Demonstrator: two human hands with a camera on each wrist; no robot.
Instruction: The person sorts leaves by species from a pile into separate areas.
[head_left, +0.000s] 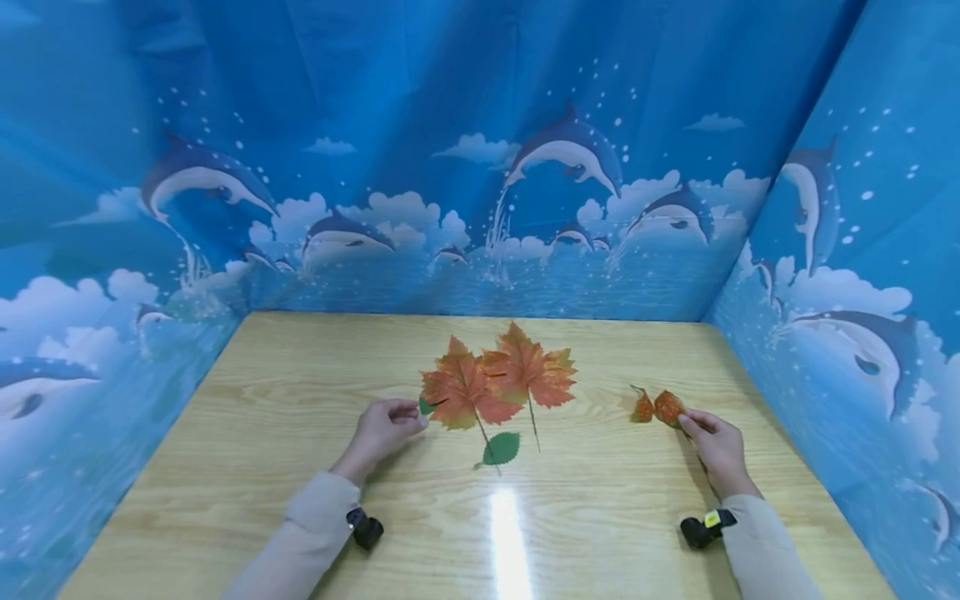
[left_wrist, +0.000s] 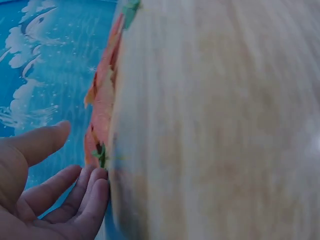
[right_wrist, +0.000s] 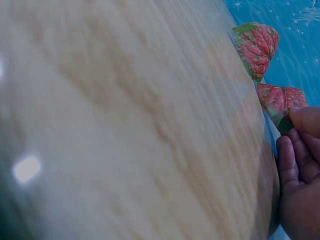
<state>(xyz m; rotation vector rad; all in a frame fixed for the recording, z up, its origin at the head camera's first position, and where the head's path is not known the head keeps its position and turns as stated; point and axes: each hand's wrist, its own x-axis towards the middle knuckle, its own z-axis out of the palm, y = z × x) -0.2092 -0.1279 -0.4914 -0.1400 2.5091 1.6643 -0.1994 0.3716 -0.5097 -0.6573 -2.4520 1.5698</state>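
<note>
head view: i have the right hand pinching a mottled leaf, the left hand loose.
right of the left maple leaf, the right maple leaf sits against it; well beyond, thumb and fingertips grip the mottled leaf, a second mottled leaf just beside. left of my landmark, slack fingers spread from the thumb near a green leaf; contact i can't tell. below it lies another green leaf.
</note>
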